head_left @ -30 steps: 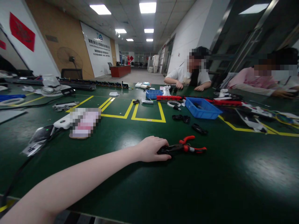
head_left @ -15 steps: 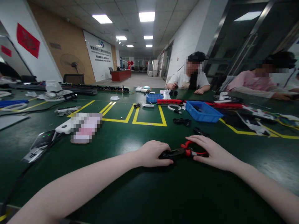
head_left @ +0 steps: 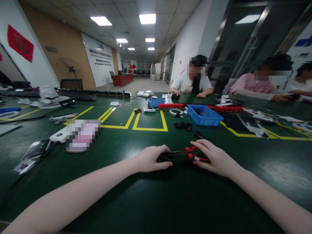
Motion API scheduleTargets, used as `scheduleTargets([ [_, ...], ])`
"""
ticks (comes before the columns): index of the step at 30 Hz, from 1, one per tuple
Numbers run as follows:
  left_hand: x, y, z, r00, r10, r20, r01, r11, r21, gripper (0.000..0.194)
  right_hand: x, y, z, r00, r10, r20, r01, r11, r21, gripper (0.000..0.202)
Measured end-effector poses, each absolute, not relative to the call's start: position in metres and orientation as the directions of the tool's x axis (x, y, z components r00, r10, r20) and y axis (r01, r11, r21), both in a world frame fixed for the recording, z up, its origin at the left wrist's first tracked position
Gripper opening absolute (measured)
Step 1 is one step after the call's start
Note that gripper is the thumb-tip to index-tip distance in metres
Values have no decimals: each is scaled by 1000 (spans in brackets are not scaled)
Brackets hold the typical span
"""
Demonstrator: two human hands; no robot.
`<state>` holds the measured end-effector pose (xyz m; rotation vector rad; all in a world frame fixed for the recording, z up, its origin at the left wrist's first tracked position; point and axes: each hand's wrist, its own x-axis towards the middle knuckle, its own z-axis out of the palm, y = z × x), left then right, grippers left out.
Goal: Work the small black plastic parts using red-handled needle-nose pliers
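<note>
My left hand (head_left: 152, 159) is closed around a small black cable bundle (head_left: 165, 157), part of which its fingers hide. In my right hand (head_left: 214, 157) are pliers with red handles (head_left: 191, 156). The handles are spread, and the dark jaws point left and reach the black bundle. Whether the jaws grip it I cannot tell. Both hands are low over the green table (head_left: 156, 201).
Beyond my right hand lie black cable bundles (head_left: 182, 126) and a blue bin (head_left: 204, 115). A phone (head_left: 83, 136) and a white device lie at left. Two co-workers (head_left: 192, 78) sit across the table, with another person at the far right edge.
The view has turned slightly right. My hands are a little farther apart, and more of the pliers' jaws shows. The co-worker opposite has put a hand on a black object.
</note>
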<state>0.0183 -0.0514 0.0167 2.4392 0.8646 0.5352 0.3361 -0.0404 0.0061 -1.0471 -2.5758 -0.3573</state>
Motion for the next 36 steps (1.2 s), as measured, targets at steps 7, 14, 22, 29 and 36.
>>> scheduleTargets([
  [7, 15, -53, 16, 699, 682, 216, 430, -642, 634, 35, 338, -37, 4, -704, 489, 515, 659, 720, 219, 52],
  [14, 17, -54, 17, 749, 634, 193, 467, -712, 524, 34, 334, -48, 9, -704, 489, 515, 669, 699, 250, 50],
  [22, 17, -55, 16, 706, 679, 202, 478, -667, 572, 34, 318, -54, 12, -628, 645, 435, 757, 636, 149, 54],
  [29, 18, -52, 13, 667, 709, 229, 521, -664, 536, 32, 319, -52, 9, -598, 616, 513, 781, 592, 199, 44],
  [36, 21, -54, 11, 648, 716, 258, 594, -688, 417, 27, 322, -52, 15, -650, 499, 572, 724, 635, 269, 49],
])
